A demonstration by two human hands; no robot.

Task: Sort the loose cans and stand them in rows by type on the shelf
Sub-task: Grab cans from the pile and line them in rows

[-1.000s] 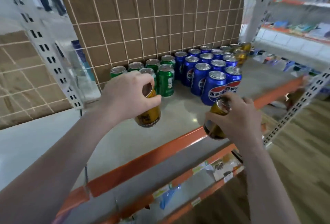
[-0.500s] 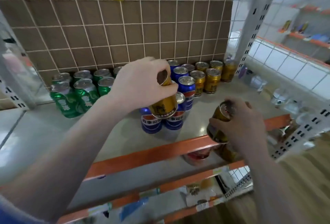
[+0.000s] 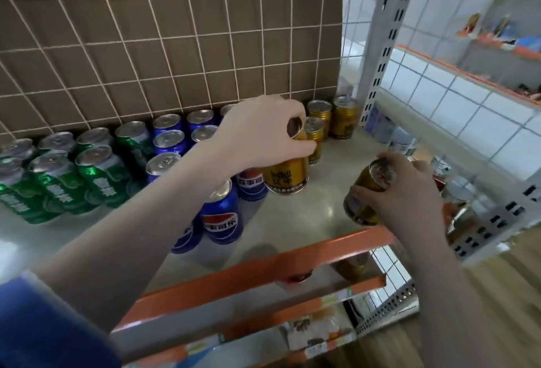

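Shelf (image 3: 307,215) below, each hand grips one gold can, tops tilted nearward.

Both forearms reach forward, bare from the wrist back; the left upper arm wears a blue sleeve (image 3: 49,329). The left hand (image 3: 260,133) is stretched further ahead, back of the hand up, fingers and thumb curled down round the top rim of a gold can (image 3: 288,175) that it grips from above. The right hand (image 3: 409,194) sits lower and nearer, fingers wrapped round the side of a second gold can (image 3: 366,192), which tilts leftward in its grasp
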